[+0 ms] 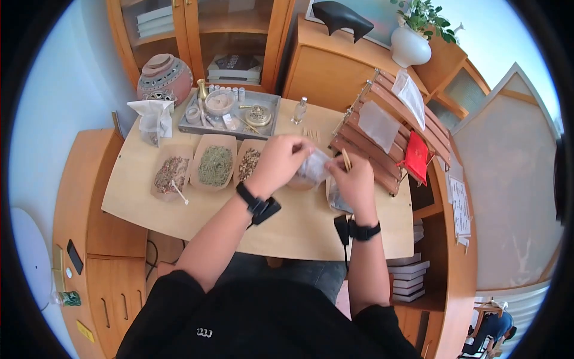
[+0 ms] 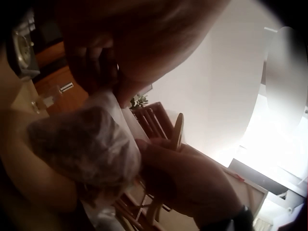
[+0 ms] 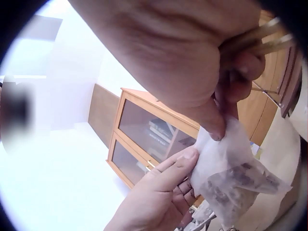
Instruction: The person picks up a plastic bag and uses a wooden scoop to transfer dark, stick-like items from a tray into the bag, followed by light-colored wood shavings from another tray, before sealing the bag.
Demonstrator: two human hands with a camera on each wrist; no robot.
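Observation:
A translucent white pouch (image 1: 314, 166) hangs between both hands over the table, with dark dried bits (image 3: 226, 190) showing through its lower part. My left hand (image 1: 278, 164) pinches the pouch's upper edge between thumb and fingers. Opposite it, my right hand (image 1: 357, 184) pinches the edge with thumb and fingertip. Wooden tongs (image 1: 346, 159) also sit in the right hand, their two prongs sticking out past the curled fingers in the right wrist view. Below the pouch, a paper tray (image 1: 303, 185) is partly hidden.
Paper trays of reddish dried petals (image 1: 170, 175), green herb (image 1: 215, 164) and brown-white pieces (image 1: 247, 163) stand at left; a small scoop (image 1: 180, 192) lies in the first. Behind are a grey tray (image 1: 197, 129), a glass bottle (image 1: 299, 111) and a slatted wooden rack (image 1: 373, 128) with a red pouch (image 1: 416, 157).

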